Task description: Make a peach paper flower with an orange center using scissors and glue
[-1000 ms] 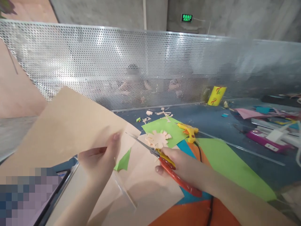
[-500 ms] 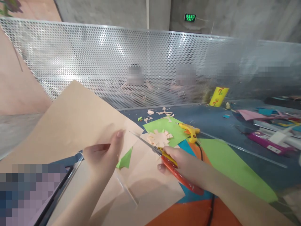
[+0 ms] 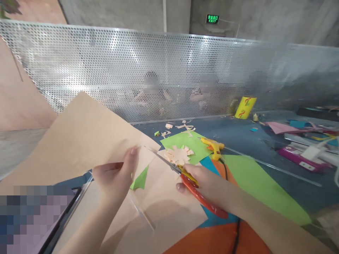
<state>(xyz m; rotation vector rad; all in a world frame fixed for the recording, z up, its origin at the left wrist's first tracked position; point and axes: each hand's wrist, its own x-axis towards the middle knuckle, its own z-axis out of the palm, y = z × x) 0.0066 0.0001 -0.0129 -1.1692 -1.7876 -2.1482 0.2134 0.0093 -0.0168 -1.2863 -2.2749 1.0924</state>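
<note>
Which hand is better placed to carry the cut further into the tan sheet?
Right. The right hand grips the scissors, blades at the tan sheet; the left hand holds that sheet up.

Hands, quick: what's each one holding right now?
Left hand: closed, pinching the tan paper sheet.
Right hand: closed around the red-handled scissors, blades at the sheet's edge.

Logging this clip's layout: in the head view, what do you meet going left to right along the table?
Tan paper sheet → left hand → scissors in the right hand → yellow glue gun → yellow tube → purple tool.
</note>
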